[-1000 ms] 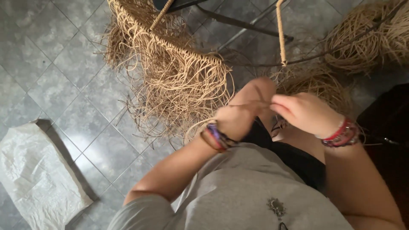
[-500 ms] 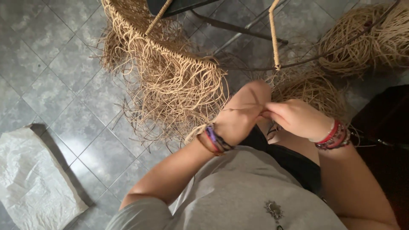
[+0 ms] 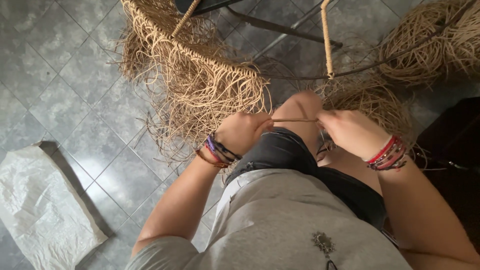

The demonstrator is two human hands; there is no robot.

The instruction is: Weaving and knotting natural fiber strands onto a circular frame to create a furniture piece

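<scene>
1. The left hand is curled into a fist, its fingers pinched on one end of a thin straw strand.
2. The right hand is closed the same way on the strand's other end — the strand runs taut and level between the two hands, just above the person's raised knee.
3. Whether it is one strand or a few twisted together is hard to tell from this view.
4. Just beyond the left hand hangs a woven straw piece with a braided edge and a long loose fringe that spills down toward the knuckles.
5. Above the right hand a wrapped rod stands nearly upright, and a heap of loose straw lies right behind that hand.
6. Farther off past the right hand sits another straw bundle.
7. Both wrists carry stacked bracelets — beaded on the left, red on the right.
8. Well off to the left hand's outer side, a white sack lies flat on the grey tiled floor.
</scene>
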